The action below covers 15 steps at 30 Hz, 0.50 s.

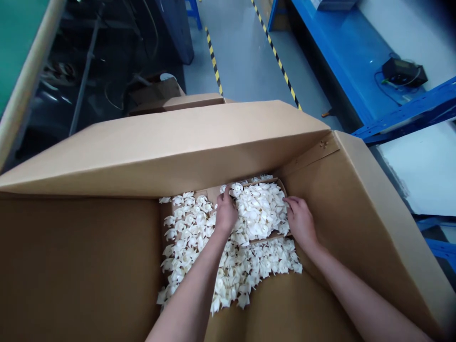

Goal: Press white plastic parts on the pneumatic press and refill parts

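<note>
Deep inside the carton (pixel 359 199), both hands clasp a tray (pixel 281 183) heaped with white pieces (pixel 258 211): left hand (pixel 225 212) at its near-left edge, right hand (pixel 300 219) closed on its right side. Lifting it seems next; level carrying matters.

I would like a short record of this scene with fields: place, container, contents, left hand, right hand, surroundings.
place: inside a large cardboard box with open flaps
container: small cardboard tray lying among the pieces
contents: many small white pieces, in the tray and loose around it
left hand: resting on the pieces at the tray's left side
right hand: at the tray's right edge
surroundings: blue rack, striped floor tape
</note>
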Each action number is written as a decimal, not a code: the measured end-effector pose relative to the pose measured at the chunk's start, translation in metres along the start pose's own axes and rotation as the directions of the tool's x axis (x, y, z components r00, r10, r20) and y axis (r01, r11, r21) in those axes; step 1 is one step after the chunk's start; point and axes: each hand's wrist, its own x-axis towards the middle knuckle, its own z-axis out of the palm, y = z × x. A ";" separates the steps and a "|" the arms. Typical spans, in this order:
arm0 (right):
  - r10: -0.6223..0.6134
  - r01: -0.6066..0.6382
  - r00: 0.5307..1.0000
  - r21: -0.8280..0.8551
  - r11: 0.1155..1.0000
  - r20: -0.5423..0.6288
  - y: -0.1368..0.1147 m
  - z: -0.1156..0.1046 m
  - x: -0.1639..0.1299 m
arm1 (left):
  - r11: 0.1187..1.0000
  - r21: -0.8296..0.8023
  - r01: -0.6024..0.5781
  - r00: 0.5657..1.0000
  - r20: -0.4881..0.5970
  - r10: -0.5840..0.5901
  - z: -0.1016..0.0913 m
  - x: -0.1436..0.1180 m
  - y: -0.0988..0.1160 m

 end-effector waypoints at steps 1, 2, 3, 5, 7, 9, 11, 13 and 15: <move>0.029 -0.028 0.999 -0.028 0.999 0.016 0.003 0.000 -0.005 | 1.000 0.009 -0.019 1.000 0.004 0.019 0.002 0.003 0.002; 0.061 -0.059 0.997 -0.056 0.997 0.040 0.006 0.000 -0.011 | 0.999 0.017 -0.037 0.999 0.014 0.036 0.003 0.006 0.003; 0.096 -0.090 0.993 -0.085 0.992 0.071 0.009 0.001 -0.018 | 0.998 0.024 -0.053 0.998 0.024 0.052 0.005 0.007 0.003; 0.169 -0.148 0.975 -0.143 0.979 0.145 0.012 0.004 -0.029 | 0.996 0.038 -0.081 0.996 0.042 0.080 0.005 0.004 0.001; 0.233 -0.195 0.951 -0.192 0.962 0.204 0.014 0.006 -0.035 | 0.994 0.044 -0.101 0.993 0.058 0.098 0.002 -0.003 -0.002; 0.283 -0.228 0.931 -0.235 0.945 0.230 0.012 0.007 -0.034 | 0.994 0.033 -0.106 0.992 0.072 0.103 -0.003 -0.011 -0.006; 0.315 -0.248 0.917 -0.270 0.930 0.244 0.009 0.007 -0.029 | 0.998 0.005 -0.069 0.996 0.052 0.069 -0.008 -0.014 -0.010; 0.340 -0.257 0.903 -0.303 0.918 0.262 0.006 0.006 -0.021 | 0.999 -0.036 0.032 0.999 0.007 -0.032 -0.011 -0.011 -0.015; 0.368 -0.268 0.886 -0.335 0.903 0.282 0.004 0.006 -0.014 | 0.981 -0.087 0.172 0.985 0.003 -0.172 -0.011 -0.006 -0.022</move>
